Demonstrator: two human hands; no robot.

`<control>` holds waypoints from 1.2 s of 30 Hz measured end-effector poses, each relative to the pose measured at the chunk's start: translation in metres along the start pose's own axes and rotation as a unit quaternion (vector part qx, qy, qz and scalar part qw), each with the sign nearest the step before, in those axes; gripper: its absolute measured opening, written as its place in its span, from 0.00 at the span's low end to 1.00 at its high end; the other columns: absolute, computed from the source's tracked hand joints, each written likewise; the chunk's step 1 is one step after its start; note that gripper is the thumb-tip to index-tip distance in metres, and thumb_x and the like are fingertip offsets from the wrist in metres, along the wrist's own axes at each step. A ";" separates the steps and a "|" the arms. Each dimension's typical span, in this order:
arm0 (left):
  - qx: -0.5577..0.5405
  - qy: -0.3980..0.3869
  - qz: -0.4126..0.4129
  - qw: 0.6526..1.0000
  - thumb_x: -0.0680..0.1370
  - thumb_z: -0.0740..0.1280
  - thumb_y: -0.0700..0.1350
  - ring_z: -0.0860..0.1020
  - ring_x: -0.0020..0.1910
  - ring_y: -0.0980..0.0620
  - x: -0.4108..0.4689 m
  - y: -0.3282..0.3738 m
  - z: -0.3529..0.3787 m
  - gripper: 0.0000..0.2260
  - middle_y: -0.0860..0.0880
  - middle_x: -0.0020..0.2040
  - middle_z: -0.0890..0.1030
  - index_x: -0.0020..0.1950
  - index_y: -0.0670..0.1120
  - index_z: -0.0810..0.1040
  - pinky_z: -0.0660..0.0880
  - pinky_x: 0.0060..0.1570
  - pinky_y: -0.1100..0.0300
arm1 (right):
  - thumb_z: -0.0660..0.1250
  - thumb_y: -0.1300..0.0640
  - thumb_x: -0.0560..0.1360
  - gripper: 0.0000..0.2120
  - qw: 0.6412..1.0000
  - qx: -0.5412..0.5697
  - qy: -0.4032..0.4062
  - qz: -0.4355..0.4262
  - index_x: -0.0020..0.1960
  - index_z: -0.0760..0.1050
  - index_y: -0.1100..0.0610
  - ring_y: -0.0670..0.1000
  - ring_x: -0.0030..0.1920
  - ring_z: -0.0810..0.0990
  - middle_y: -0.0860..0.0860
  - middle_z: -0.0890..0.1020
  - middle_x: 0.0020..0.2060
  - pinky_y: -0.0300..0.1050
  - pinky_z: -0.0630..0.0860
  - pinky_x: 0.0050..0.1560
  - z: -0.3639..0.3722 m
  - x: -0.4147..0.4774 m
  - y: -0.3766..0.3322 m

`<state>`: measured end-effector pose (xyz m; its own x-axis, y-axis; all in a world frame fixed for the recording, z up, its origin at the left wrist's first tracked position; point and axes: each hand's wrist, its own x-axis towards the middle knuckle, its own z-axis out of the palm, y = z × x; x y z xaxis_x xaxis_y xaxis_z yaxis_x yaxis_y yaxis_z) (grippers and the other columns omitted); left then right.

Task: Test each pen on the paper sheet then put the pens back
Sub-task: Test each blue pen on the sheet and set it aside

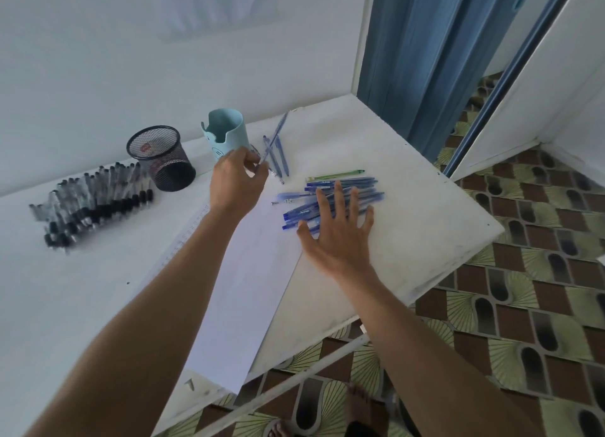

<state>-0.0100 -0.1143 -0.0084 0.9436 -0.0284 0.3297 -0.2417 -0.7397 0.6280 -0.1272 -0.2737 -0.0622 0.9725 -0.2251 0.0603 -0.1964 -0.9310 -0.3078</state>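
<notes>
Right hand [340,230], fingers spread flat, hovers over the blue pen pile [330,204] near the desk's [425,207] right edge; pens lie crosswise under the palm. Left hand [237,182] pinches one blue pen [273,140] beside the light-blue cup [226,132], tip pointing to the far edge.

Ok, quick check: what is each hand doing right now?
Left hand: closed, pinching a blue pen beside the light blue holder.
Right hand: open, fingers spread over the blue pen pile, holding nothing.
</notes>
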 end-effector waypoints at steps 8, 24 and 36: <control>-0.394 0.003 -0.086 0.915 0.74 0.76 0.43 0.74 0.39 0.56 -0.035 0.005 -0.034 0.05 0.52 0.39 0.80 0.43 0.49 0.80 0.73 0.44 0.64 | 0.49 0.37 0.75 0.34 0.997 0.040 0.053 -0.040 0.77 0.63 0.50 0.54 0.80 0.41 0.51 0.51 0.81 0.61 0.36 0.74 0.005 -0.026 -0.032; -0.657 -0.044 -0.245 0.712 0.81 0.55 0.53 0.50 0.26 0.54 -0.083 -0.036 -0.107 0.17 0.52 0.28 0.58 0.34 0.49 0.70 0.47 0.25 0.61 | 0.43 0.38 0.78 0.34 0.989 0.018 -0.060 -0.135 0.81 0.50 0.49 0.54 0.81 0.43 0.51 0.48 0.82 0.59 0.42 0.79 0.030 -0.075 -0.089; -0.622 0.055 -0.265 0.735 0.81 0.61 0.36 0.65 0.26 0.59 -0.106 -0.096 -0.125 0.11 0.50 0.42 0.79 0.60 0.42 0.79 0.60 0.25 0.67 | 0.49 0.41 0.82 0.31 0.989 -0.012 -0.077 -0.124 0.82 0.48 0.50 0.54 0.81 0.43 0.51 0.48 0.82 0.57 0.42 0.79 0.029 -0.073 -0.088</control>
<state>-0.1150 0.0438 -0.0157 0.9723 0.1467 -0.1822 0.0696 0.5620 0.8242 -0.1776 -0.1667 -0.0673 0.9984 0.0552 -0.0148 0.0489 -0.9594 -0.2779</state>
